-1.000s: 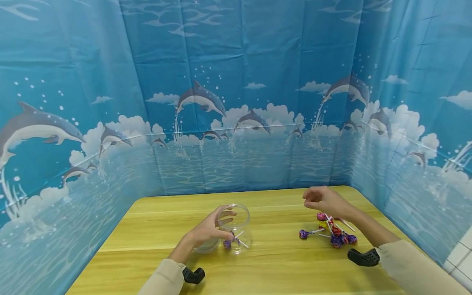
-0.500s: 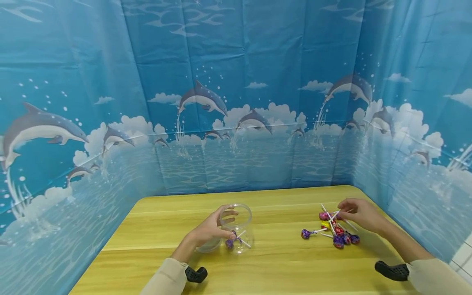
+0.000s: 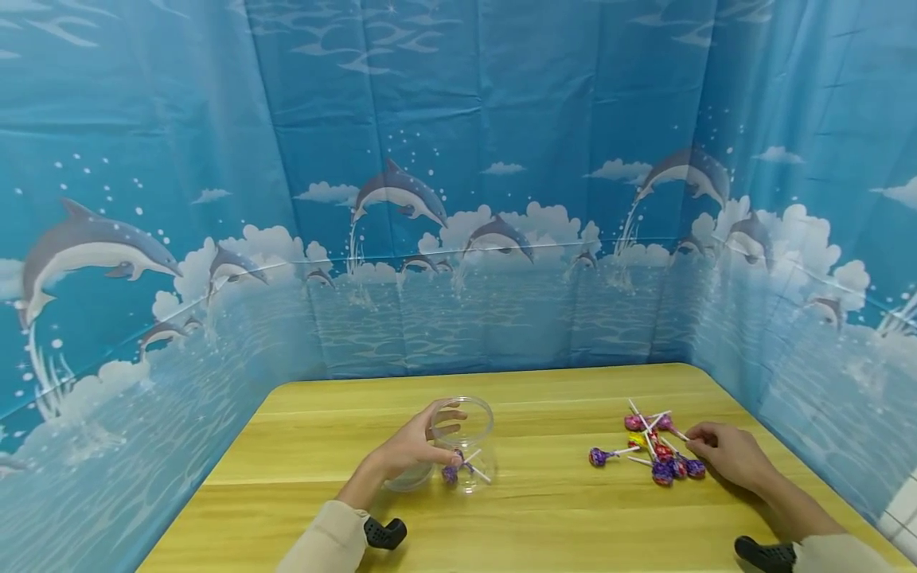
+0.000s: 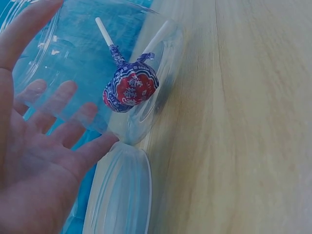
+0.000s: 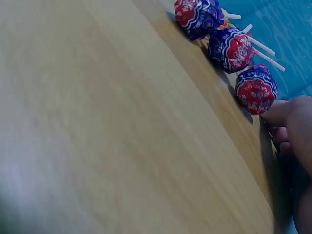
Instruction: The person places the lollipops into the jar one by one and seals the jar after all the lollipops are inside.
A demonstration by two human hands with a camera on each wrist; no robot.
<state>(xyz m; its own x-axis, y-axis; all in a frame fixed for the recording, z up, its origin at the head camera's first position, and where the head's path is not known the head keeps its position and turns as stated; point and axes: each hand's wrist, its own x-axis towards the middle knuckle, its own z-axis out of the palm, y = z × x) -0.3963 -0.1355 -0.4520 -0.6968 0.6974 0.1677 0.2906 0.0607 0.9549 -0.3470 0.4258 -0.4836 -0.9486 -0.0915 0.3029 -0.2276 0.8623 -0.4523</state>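
My left hand (image 3: 415, 446) grips an upright clear jar (image 3: 464, 420), thumb in front and fingers behind. Two purple-wrapped lollipops (image 4: 130, 85) lie low in the jar. A round clear lid (image 3: 410, 477) is on the table beside it, partly behind the hand. To the right my right hand (image 3: 734, 458) is low at the edge of a lollipop pile; its fingertips pinch the stick end of a pink lollipop (image 3: 665, 422). In the right wrist view the right hand (image 5: 297, 122) is beside a red and purple lollipop (image 5: 256, 90), its grip mostly hidden.
The pile also holds a yellow lollipop (image 3: 636, 439), a red one (image 3: 663, 452) and several purple ones (image 3: 662, 473). A single purple lollipop (image 3: 598, 457) lies left of it. Blue dolphin-print curtains (image 3: 458, 318) stand behind and beside the wooden table (image 3: 544, 517).
My right hand has moved right, then down and nearer to me, reaching the pile's right edge. The lollipop sticks at the back have shifted. The left hand still holds the jar.
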